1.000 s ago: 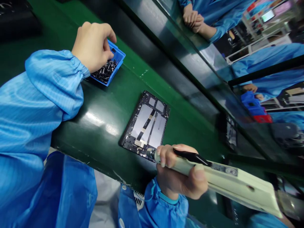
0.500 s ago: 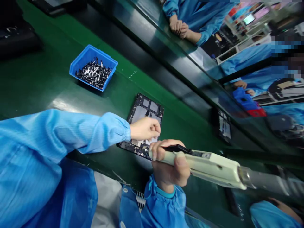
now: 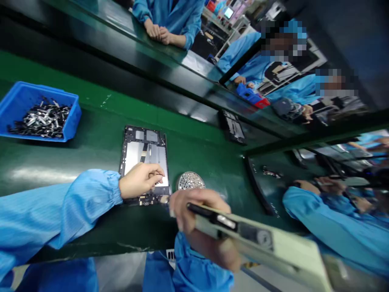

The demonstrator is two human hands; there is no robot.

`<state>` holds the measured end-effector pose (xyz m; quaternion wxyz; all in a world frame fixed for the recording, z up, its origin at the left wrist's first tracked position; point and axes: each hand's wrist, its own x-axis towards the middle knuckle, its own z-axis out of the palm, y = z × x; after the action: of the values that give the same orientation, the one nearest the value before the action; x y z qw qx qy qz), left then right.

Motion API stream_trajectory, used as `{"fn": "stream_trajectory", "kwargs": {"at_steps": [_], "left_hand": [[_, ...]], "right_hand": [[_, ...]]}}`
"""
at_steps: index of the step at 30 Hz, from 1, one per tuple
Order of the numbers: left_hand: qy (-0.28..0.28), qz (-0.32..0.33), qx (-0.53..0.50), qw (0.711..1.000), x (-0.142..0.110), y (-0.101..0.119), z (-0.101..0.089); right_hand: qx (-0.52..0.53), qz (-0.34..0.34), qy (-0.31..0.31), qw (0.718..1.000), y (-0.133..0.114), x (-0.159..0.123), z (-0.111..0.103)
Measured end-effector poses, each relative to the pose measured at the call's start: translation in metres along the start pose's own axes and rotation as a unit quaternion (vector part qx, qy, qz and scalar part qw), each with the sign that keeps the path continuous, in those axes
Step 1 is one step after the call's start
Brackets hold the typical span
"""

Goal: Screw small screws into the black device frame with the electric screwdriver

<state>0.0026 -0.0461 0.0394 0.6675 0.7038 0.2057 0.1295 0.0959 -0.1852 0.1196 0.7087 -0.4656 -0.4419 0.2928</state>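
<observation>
An opened tablet (image 3: pixel 129 152) lies on the green bench with its inner parts showing. Above its lower half is my left hand (image 3: pixel 142 178), its fingers curled together; whatever they may pinch is hidden. My right hand (image 3: pixel 200 221) is wrapped round a pale electric screwdriver (image 3: pixel 273 243), which is blurred by motion. The screwdriver's tip end points at the tablet's lower right corner; whether it touches cannot be made out. Just beyond my right hand stands a round dish (image 3: pixel 191 180) of small shiny pieces, probably screws.
A blue bin (image 3: pixel 71 121) filled with small black and silver parts stands at the left. Another opened device (image 3: pixel 234 126) lies further back at right. A dark raised rail (image 3: pixel 170 97) runs behind the bench. Co-workers in blue sleeves (image 3: pixel 328 227) work at right and across.
The view has swung to the right, bringing the round dish and a co-worker's arms into sight. My right hand and the screwdriver have pulled slightly away from the tablet, while my left hand stays over it.
</observation>
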Motion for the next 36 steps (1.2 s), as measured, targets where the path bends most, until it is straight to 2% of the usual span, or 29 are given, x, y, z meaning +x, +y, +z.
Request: {"fn": "stream_trajectory", "kwargs": {"at_steps": [2,4,7,9,12,15,18,21,36], "left_hand": [[-0.001,-0.001,-0.030,1.000,-0.001,0.001,0.000],[0.005,-0.003,-0.064,0.998,-0.001,0.004,-0.001],[0.019,-0.004,-0.066,0.998,-0.003,0.010,-0.003],[0.018,0.000,-0.028,0.999,-0.005,0.016,-0.007],[0.047,0.039,0.053,0.997,-0.008,0.024,-0.017],[0.115,0.051,0.090,0.988,-0.008,0.031,-0.033],[0.160,0.022,0.063,0.985,-0.005,0.034,-0.047],[0.178,0.000,0.029,0.984,-0.001,0.035,-0.056],[0.268,0.018,0.001,0.963,0.021,0.026,-0.085]], "right_hand": [[0.023,-0.051,0.025,0.998,-0.002,0.013,-0.019],[0.025,-0.082,0.082,0.993,0.005,0.024,-0.042],[0.009,-0.074,0.165,0.984,0.025,0.033,-0.073],[0.003,-0.063,0.200,0.978,0.036,0.034,-0.083],[0.001,-0.054,0.220,0.974,0.046,0.036,-0.084],[0.008,-0.049,0.229,0.972,0.050,0.040,-0.079],[0.023,-0.041,0.239,0.970,0.055,0.045,-0.076],[0.025,-0.033,0.245,0.969,0.060,0.047,-0.074],[-0.007,-0.012,0.246,0.969,0.062,0.050,-0.071]]}}
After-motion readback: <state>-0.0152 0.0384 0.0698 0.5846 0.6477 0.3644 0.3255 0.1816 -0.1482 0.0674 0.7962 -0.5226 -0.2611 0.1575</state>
